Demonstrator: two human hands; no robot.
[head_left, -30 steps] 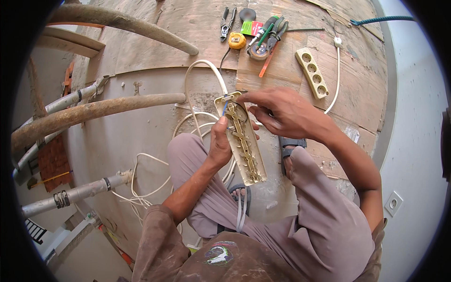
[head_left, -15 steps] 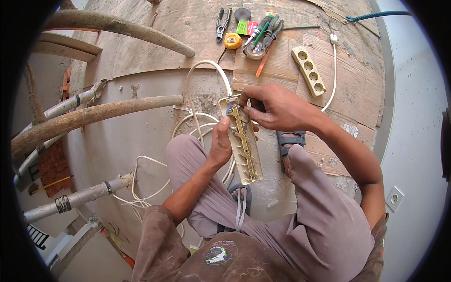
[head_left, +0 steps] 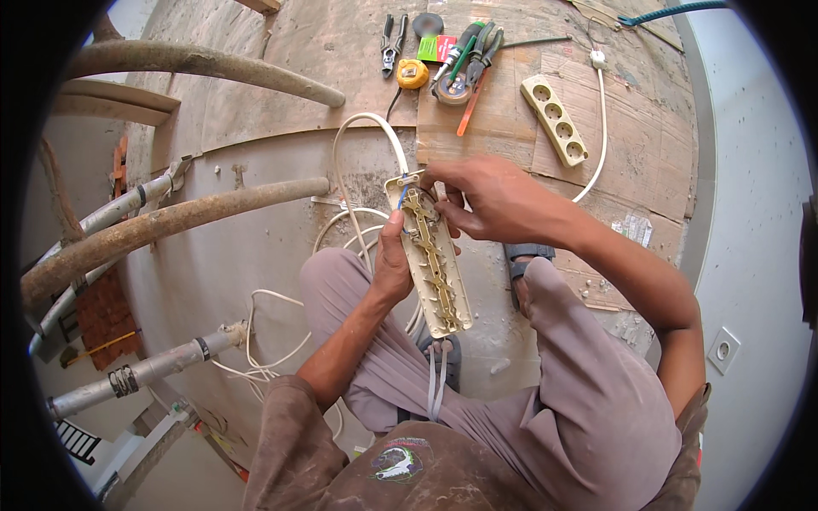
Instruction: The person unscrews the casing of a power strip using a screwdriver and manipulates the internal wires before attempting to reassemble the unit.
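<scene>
Between my knees is the cream base of an opened power strip (head_left: 457, 289), with brass contact strips running down its inside. My left hand (head_left: 394, 262) grips its left edge, thumb on the rim and fingers underneath. A thick white cable (head_left: 388, 130) enters at the far end, where a blue wire (head_left: 403, 198) shows. My right hand (head_left: 486, 200) is bent over the far right corner, its fingers curled together at the wire end. What its fingertips pinch is too hidden to make out. A cream socket cover (head_left: 555, 120) with a row of round outlets lies on the cardboard beyond.
Farther off lie cable strippers (head_left: 393, 47), a yellow tape measure (head_left: 412, 74), pliers (head_left: 486, 55) and a roll of tape (head_left: 452, 88). Wooden poles (head_left: 183, 217) and a metal pipe (head_left: 158, 369) reach in from the left. Loose white cable (head_left: 256, 366) coils beside my left leg. A wall socket (head_left: 723, 350) is at right.
The power strip base has shifted slightly left and turned its open inside more toward view. My right hand stays at its far end, its fingers slightly moved.
</scene>
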